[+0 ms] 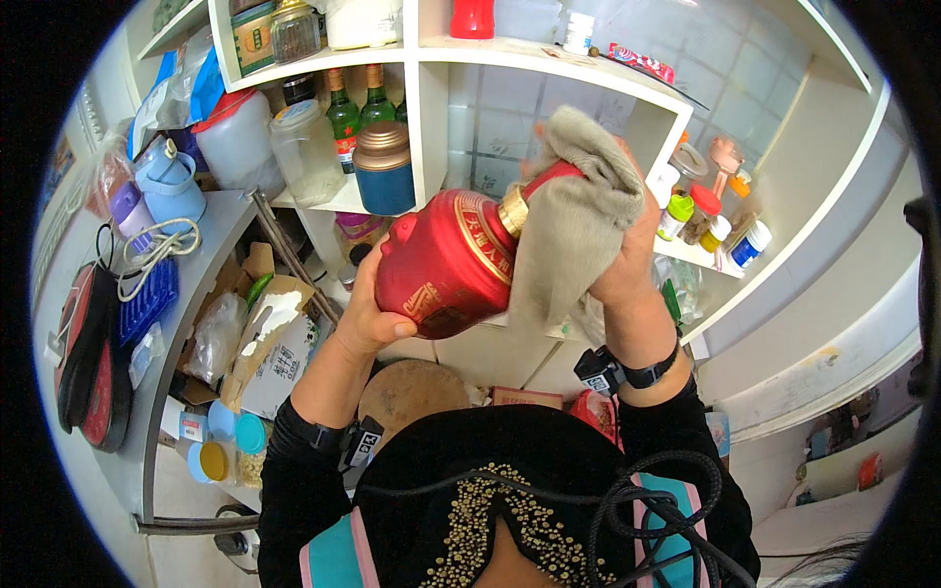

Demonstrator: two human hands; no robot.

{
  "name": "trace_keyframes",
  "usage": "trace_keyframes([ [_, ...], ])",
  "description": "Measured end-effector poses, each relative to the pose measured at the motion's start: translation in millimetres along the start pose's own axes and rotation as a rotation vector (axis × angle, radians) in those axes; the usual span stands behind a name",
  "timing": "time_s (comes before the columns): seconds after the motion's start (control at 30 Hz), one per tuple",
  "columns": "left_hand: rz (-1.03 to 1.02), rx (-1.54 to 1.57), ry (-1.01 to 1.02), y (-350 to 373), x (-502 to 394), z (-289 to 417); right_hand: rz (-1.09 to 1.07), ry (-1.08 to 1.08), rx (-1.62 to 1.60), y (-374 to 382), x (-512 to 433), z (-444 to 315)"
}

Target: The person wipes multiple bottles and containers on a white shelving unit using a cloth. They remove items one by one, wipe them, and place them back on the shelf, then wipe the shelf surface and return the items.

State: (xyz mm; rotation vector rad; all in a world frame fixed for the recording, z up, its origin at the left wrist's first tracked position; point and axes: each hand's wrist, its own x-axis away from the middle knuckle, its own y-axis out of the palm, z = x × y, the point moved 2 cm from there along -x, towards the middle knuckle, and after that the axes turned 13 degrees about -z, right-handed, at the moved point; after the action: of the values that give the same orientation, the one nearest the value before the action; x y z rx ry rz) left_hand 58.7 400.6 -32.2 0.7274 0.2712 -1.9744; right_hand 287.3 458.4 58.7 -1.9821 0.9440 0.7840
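Observation:
My left hand (371, 312) grips the base end of a red liquor bottle (448, 264) with a gold collar and gold writing, held tilted in front of my chest. Its neck points up to the right. My right hand (628, 235) holds a grey-beige cloth (581, 213), which is wrapped over the red top of the bottle and hangs down beside its shoulder. The cloth hides the bottle's tip and most of my right fingers.
White shelves (551, 62) hold green glass bottles (342, 114), a blue canister with a copper-coloured lid (384, 173) and several small jars (702, 209). At left, a grey counter (220, 220) carries a light blue jug (170, 187). Below are an open carton (276, 367) and a round wooden board (412, 393).

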Motion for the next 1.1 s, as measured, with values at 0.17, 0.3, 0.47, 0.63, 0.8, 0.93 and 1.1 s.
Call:
trace_keyframes([
  [0.17,0.001,-0.782,0.206,1.0,-0.5,26.9,0.033,-0.011,0.379,-8.9,-8.6,-15.1],
  [0.3,0.024,-1.364,0.532,17.3,-6.2,36.4,0.27,0.193,-0.056,-4.8,-10.8,-2.3],
  [0.47,0.114,-1.339,0.551,21.1,-6.6,29.5,0.391,0.053,-0.223,10.4,-6.6,7.7],
  [0.63,0.027,-0.327,0.118,10.5,-5.1,12.1,0.165,-0.188,-0.522,10.0,-18.4,0.4],
  [0.8,-0.088,0.833,-0.248,37.9,-3.7,-1.6,-0.21,-0.071,-0.596,28.4,-14.7,-8.4],
  [0.93,-0.108,0.711,-0.191,46.9,-8.0,8.1,-0.27,0.045,-0.634,37.7,-2.8,6.4],
  [1.1,0.049,0.45,-0.04,32.6,-8.6,11.1,-0.23,0.097,-0.127,33.5,5.9,35.6],
])
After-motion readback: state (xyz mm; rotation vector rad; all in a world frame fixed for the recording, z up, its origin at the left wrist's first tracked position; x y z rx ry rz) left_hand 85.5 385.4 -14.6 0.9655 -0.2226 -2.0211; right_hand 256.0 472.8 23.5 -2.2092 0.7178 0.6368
